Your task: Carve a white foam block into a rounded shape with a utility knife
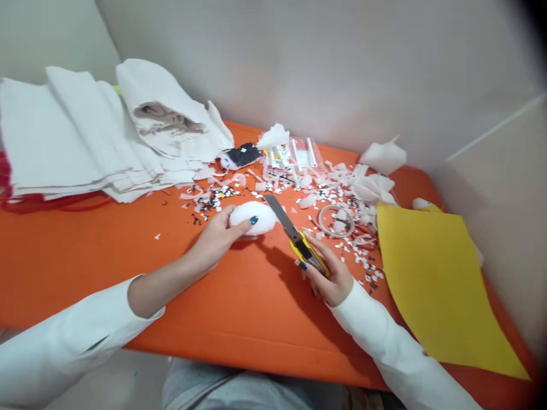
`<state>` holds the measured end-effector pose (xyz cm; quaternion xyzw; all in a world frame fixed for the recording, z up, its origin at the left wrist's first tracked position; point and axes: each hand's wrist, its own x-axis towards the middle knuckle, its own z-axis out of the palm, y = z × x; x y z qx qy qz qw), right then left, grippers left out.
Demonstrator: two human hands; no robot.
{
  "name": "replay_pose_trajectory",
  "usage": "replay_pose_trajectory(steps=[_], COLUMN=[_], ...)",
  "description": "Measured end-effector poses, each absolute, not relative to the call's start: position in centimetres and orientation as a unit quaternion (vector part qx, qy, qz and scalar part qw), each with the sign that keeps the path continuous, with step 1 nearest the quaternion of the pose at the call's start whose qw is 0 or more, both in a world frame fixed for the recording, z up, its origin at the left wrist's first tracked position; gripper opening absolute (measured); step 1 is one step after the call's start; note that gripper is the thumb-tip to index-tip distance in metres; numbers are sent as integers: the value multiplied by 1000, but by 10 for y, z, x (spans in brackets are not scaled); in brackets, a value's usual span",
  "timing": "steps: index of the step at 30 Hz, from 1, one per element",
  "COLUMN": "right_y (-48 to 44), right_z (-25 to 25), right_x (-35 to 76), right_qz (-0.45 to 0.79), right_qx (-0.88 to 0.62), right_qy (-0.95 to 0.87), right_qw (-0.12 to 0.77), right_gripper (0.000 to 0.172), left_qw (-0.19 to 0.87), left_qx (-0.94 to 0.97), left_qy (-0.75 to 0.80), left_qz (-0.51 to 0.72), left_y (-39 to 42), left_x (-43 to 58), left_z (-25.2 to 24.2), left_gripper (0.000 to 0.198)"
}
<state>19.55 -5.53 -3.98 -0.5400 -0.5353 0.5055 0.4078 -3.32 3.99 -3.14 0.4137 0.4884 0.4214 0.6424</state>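
Clamped left hand (217,236) pins the light, soft-looking white foam egg (254,218) by its blunt end; right hand (327,276) grips yellow utility knife (299,239)

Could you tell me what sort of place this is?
Probably a craft corner: an orange table strewn with paper scraps, a yellow sheet, right hand holding a utility knife, left hand a white lump.

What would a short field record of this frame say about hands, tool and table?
left hand: grips the white lump, pressed on the table
right hand: grips the utility knife, blade out, tip by the lump; contact unclear
table: orange
around: white scraps, tape roll, yellow sheet on the right, stacked white cloths on the left
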Motion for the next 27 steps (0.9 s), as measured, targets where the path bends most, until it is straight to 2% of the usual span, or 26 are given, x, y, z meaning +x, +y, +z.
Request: replay_pose_trajectory(steps=[11,17,27], right_y=[-52,-54,-55], right_z=[-40,-49,-52], right_x=[201,201,201], right_qz=[480,444,433], right_qx=[-527,-519,-519], right_qy=[-537,-569,-569], right_qw=[451,459,468], right_gripper=[58,51,47], left_qw=[625,615,634], left_qx=[425,421,462], left_qy=[449,443,435], left_qz=[477,498,442], left_y=[42,39,36], left_x=[-8,-20,-23], left_z=[-25,-21,-32], left_gripper=[44,49,43])
